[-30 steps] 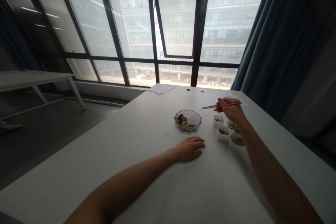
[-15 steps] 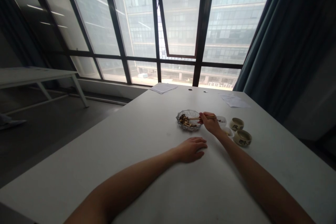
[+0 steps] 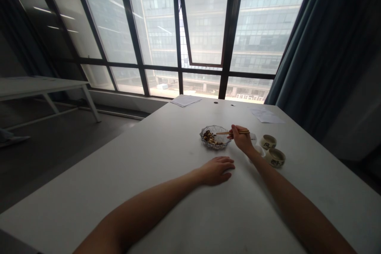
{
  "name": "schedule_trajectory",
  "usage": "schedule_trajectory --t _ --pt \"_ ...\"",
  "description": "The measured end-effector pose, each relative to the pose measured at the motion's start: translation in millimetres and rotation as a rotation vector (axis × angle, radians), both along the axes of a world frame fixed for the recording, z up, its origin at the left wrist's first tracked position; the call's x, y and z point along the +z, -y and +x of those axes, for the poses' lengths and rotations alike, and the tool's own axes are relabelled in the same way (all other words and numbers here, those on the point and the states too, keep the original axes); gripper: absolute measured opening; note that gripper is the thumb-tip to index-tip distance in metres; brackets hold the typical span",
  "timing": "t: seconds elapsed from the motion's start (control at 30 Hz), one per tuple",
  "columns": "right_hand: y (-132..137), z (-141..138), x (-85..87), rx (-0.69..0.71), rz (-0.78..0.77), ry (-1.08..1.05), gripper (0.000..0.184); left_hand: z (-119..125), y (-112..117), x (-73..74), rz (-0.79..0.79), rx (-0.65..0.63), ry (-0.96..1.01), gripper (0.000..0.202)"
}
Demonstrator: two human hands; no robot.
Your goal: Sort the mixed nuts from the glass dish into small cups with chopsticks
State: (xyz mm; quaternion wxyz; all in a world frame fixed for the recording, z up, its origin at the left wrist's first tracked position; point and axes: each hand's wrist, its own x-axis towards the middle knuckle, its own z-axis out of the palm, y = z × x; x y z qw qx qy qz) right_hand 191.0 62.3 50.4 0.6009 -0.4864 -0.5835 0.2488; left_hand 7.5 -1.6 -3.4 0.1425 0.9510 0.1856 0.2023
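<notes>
My right hand grips a pair of chopsticks, their tips over a clear glass bowl. Brown and pale pieces that look like mixed nuts lie in the bowl, mostly on its left and near side. Whether the tips hold a piece is too small to tell. My left hand rests flat on the white table, palm down, fingers loosely stretched, holding nothing. Partly hidden behind my right hand and wrist are two small white dishes, one farther back and one nearer.
Two beige ceramic cups with dark characters, one behind and one in front, stand right of the dishes. Papers lie at the table's far left and far right. Another white table stands at the left.
My right hand and the chopsticks have moved slightly right and lifted a little, drawing the tips back from the nuts. My left hand stays in place.
</notes>
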Motion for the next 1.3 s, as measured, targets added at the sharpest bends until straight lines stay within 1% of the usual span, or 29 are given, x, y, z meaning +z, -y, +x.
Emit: schedule_trajectory --t 0.13,0.17,0.23,0.3,0.37,0.5,0.6,0.7,0.8,0.9,1.0,1.07,1.13,1.3 --pt "2.9 13.5 17.9 -0.060 0.027 -0.068 0.057 0.0 -1.1 -1.4 -0.008 0.006 -0.004 0.036" --pt "3.4 16.4 20.6 -0.062 0.031 -0.075 0.056 -0.1 -1.3 -1.5 -0.009 0.007 -0.006 0.036" --pt "3.7 20.1 21.8 -0.016 0.029 -0.067 0.055 -0.3 -1.6 -1.2 -0.011 0.008 -0.011 0.036" --pt "2.3 20.1 17.0 0.068 0.011 -0.034 0.053 -0.6 -1.6 -0.4 -0.011 0.007 -0.012 0.036" --pt "-0.9 17.1 8.2 0.129 -0.009 0.003 0.051 -0.9 -1.4 0.4 -0.011 0.004 -0.011 0.036" --pt "-8.2 8.5 -10.2 0.152 -0.033 0.030 0.049 -1.3 -0.7 0.9 -0.010 0.009 -0.012 0.036" --pt "-9.5 4.8 -16.7 0.151 -0.046 0.038 0.050 -1.3 0.0 1.1 -0.008 0.014 -0.008 0.037" --pt "-6.8 3.5 -16.7 0.114 -0.035 0.071 0.051 -1.0 0.4 1.4 -0.011 0.010 -0.006 0.037" --pt "-3.8 1.8 -15.6 0.030 -0.008 0.097 0.054 -0.5 -0.1 1.2 -0.014 0.008 -0.007 0.037" --pt "-3.0 -0.9 -16.6 -0.035 0.017 0.070 0.056 -0.3 -0.9 0.4 -0.010 0.006 -0.010 0.037" --pt "-4.0 -0.7 -15.0 -0.071 0.030 0.028 0.055 -0.5 -1.1 0.2 -0.010 0.006 -0.010 0.037" --pt "-4.3 3.3 -8.1 -0.087 0.033 -0.001 0.055 -0.7 -1.1 0.2 -0.014 0.006 -0.011 0.037" --pt "-3.2 11.1 5.0 -0.116 0.054 -0.038 0.054 -0.9 -1.1 0.1 -0.018 0.005 -0.014 0.037" --pt "9.8 45.5 55.7 -0.262 0.181 -0.079 0.050 -1.3 -1.1 0.5 -0.028 0.010 -0.020 0.037"
